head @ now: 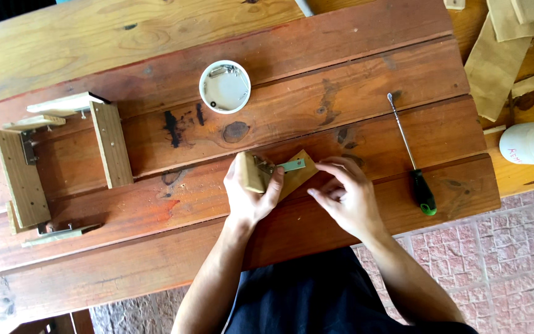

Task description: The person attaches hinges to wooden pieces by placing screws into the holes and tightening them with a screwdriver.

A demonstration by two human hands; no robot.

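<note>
Clamped in the left hand (251,192) is a small wood block (251,172), thumb and fingers wrapped round it, sitting just below the centre of the red-brown plank table (341,74). A thin metal bracket (292,165) sticks out from the block toward three o'clock, lying over a flat wood piece (301,176), and the right hand (344,195) comes in from that side, fingertips pinched narrow near the bracket's free end; whether they hold a screw or anything small, I cannot tell. Risk, as I judge it: the block is steadied by one hand alone, so a push on the bracket could twist it out of line, and any tiny fastener could slip and roll into a gap between the planks. At three o'clock from the hands, well apart, lies a green-handled screwdriver (416,164). At twelve o'clock sits a round white tub (224,86), with what look like a few small metal bits inside, too small to name. At the far right edge a white cup (533,142) lies on its side, mouth showing, nothing visible within. At nine o'clock rests a part-built wooden frame (57,167).
</note>
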